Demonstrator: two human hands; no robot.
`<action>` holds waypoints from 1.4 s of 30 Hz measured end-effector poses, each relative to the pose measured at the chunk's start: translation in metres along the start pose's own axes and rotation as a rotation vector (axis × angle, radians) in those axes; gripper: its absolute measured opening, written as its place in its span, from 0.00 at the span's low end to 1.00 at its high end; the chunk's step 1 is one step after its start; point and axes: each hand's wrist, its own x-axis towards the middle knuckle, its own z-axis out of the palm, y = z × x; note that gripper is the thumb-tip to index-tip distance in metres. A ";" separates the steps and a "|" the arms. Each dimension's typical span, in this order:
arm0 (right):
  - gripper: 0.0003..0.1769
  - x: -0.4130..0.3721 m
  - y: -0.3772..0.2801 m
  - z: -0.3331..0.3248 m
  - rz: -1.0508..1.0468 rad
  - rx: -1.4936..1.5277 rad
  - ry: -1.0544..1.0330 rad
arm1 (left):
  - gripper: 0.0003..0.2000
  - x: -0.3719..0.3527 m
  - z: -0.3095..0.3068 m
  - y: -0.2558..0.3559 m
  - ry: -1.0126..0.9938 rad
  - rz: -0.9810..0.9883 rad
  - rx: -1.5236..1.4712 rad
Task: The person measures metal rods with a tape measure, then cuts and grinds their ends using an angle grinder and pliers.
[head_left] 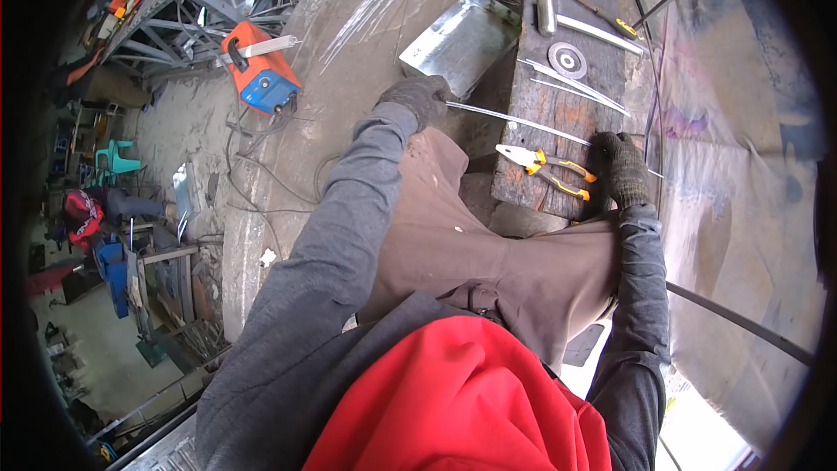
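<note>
My gloved left hand (pixel 417 100) is closed around one end of a thin silver metal rod (pixel 523 123), left of the bench. The rod crosses the dark wooden bench (pixel 602 59) to my gloved right hand (pixel 622 166), which is closed on it near the bench's right edge. Just below the rod lie pliers (pixel 558 173) with yellow-and-black handles, jaws pointing left. Farther up the bench are several loose thin rods (pixel 580 87), a round abrasive disc (pixel 558 59) and a hammer (pixel 600 35) with a pale handle. A long thin tool (pixel 626 29) with a yellow-and-black handle rests at the far end.
Left of the bench stands a shallow sheet-metal tray (pixel 453 42), with more thin rods (pixel 370 4) on the floor. An orange-and-blue welding machine (pixel 261 70) has cables trailing across the concrete. A teal stool (pixel 116 157), a person in red headwear (pixel 83 214) and metal frames are farther left.
</note>
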 end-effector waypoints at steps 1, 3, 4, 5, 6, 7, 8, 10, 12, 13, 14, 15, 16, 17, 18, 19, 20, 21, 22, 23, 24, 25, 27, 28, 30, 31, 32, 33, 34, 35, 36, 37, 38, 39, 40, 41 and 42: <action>0.14 0.000 0.000 0.000 -0.002 0.000 0.000 | 0.12 0.000 -0.001 0.001 0.001 -0.001 0.000; 0.14 0.000 -0.001 0.000 0.001 -0.002 -0.003 | 0.12 -0.002 -0.003 0.004 -0.029 -0.033 0.008; 0.14 -0.001 -0.001 -0.001 0.000 -0.002 -0.002 | 0.12 -0.002 -0.003 0.003 -0.028 -0.033 0.008; 0.14 -0.001 -0.001 -0.001 -0.002 -0.006 -0.005 | 0.12 -0.002 -0.002 0.002 -0.030 -0.029 0.003; 0.14 -0.001 -0.002 -0.001 -0.004 -0.009 -0.007 | 0.12 -0.001 -0.001 0.001 -0.031 -0.025 -0.001; 0.14 -0.001 -0.001 -0.001 -0.004 -0.009 -0.007 | 0.12 -0.001 0.000 0.000 -0.031 -0.026 -0.002; 0.14 0.000 0.000 0.000 -0.004 0.004 -0.011 | 0.11 -0.001 0.001 0.000 -0.010 -0.025 0.011; 0.14 0.000 0.000 0.000 -0.005 0.018 -0.015 | 0.11 -0.001 0.001 0.001 0.010 -0.025 0.023; 0.14 -0.001 0.000 0.000 -0.002 0.015 -0.014 | 0.12 -0.003 -0.002 0.003 -0.024 -0.039 0.000; 0.14 -0.001 0.000 -0.001 -0.002 0.015 -0.014 | 0.12 -0.003 -0.002 0.003 -0.025 -0.039 -0.001; 0.14 -0.002 0.000 -0.001 -0.003 0.011 -0.010 | 0.12 -0.004 -0.002 0.003 -0.025 -0.040 -0.010; 0.14 -0.002 0.000 -0.001 -0.005 0.006 -0.005 | 0.12 -0.004 -0.002 0.003 -0.026 -0.041 -0.020; 0.14 -0.002 0.000 0.000 -0.005 0.006 -0.006 | 0.12 -0.004 -0.002 0.003 -0.027 -0.041 -0.021; 0.14 -0.001 0.002 0.002 -0.009 0.004 0.002 | 0.12 -0.004 -0.002 0.003 -0.028 -0.035 -0.026; 0.14 -0.001 0.003 0.003 -0.012 0.003 0.010 | 0.12 -0.004 -0.002 0.003 -0.030 -0.028 -0.031; 0.14 -0.001 0.003 0.003 -0.012 0.003 0.010 | 0.12 -0.004 -0.002 0.003 -0.030 -0.028 -0.032; 0.14 -0.001 0.004 0.004 -0.014 0.009 0.018 | 0.12 -0.003 -0.001 0.002 -0.026 -0.024 -0.033; 0.14 -0.001 0.004 0.004 -0.016 0.016 0.027 | 0.12 -0.003 -0.001 0.001 -0.022 -0.020 -0.034; 0.14 -0.002 0.004 0.004 -0.016 0.016 0.026 | 0.12 -0.002 0.000 0.001 -0.023 -0.020 -0.034; 0.14 -0.002 0.004 0.003 -0.018 0.004 0.027 | 0.12 -0.002 0.001 0.000 -0.012 -0.021 -0.024; 0.14 -0.002 0.004 0.003 -0.021 -0.008 0.027 | 0.11 -0.003 0.001 0.001 -0.001 -0.022 -0.015; 0.14 -0.002 0.005 0.004 -0.020 -0.008 0.027 | 0.11 -0.003 0.000 0.001 -0.002 -0.022 -0.015; 0.14 -0.001 0.005 0.005 -0.026 0.001 0.043 | 0.11 -0.004 -0.001 0.003 -0.001 -0.020 0.007; 0.14 -0.001 0.005 0.005 -0.025 0.001 0.042 | 0.11 -0.004 -0.001 0.004 -0.002 -0.020 0.007; 0.14 -0.002 0.004 0.003 -0.032 0.005 0.040 | 0.11 -0.003 -0.002 0.004 -0.008 -0.020 0.015; 0.14 -0.002 0.003 0.002 -0.032 0.005 0.040 | 0.11 -0.003 -0.002 0.004 -0.008 -0.020 0.014; 0.14 -0.002 0.002 0.001 -0.024 0.003 0.034 | 0.11 -0.003 -0.001 0.004 -0.005 -0.028 0.011; 0.14 -0.002 0.001 0.000 -0.015 0.002 0.028 | 0.11 -0.003 -0.001 0.004 -0.003 -0.036 0.007; 0.14 -0.002 -0.001 -0.001 -0.015 0.002 0.027 | 0.11 -0.003 -0.001 0.004 -0.003 -0.036 0.007; 0.14 -0.002 -0.002 -0.002 -0.006 0.001 0.026 | 0.11 -0.003 -0.001 0.004 -0.003 -0.034 0.009; 0.14 -0.002 -0.003 -0.002 0.003 0.000 0.024 | 0.12 -0.003 -0.001 0.004 -0.003 -0.030 0.010; 0.14 -0.002 -0.003 -0.002 0.005 0.000 0.023 | 0.12 -0.002 0.000 0.002 -0.005 -0.030 0.010; 0.14 -0.003 -0.002 -0.001 -0.002 0.000 0.028 | 0.12 -0.001 0.001 0.000 0.001 -0.011 0.028; 0.14 -0.003 -0.001 -0.001 -0.009 0.000 0.033 | 0.12 -0.001 0.001 0.001 0.007 0.008 0.046; 0.14 -0.003 -0.001 -0.001 -0.007 -0.001 0.033 | 0.12 -0.001 0.000 0.002 0.006 0.010 0.045; 0.13 -0.002 -0.001 0.000 -0.005 0.010 0.038 | 0.13 -0.002 -0.002 0.003 -0.019 -0.013 0.046; 0.13 -0.002 -0.001 0.000 -0.003 0.020 0.043 | 0.13 -0.003 -0.004 0.006 -0.044 -0.037 0.047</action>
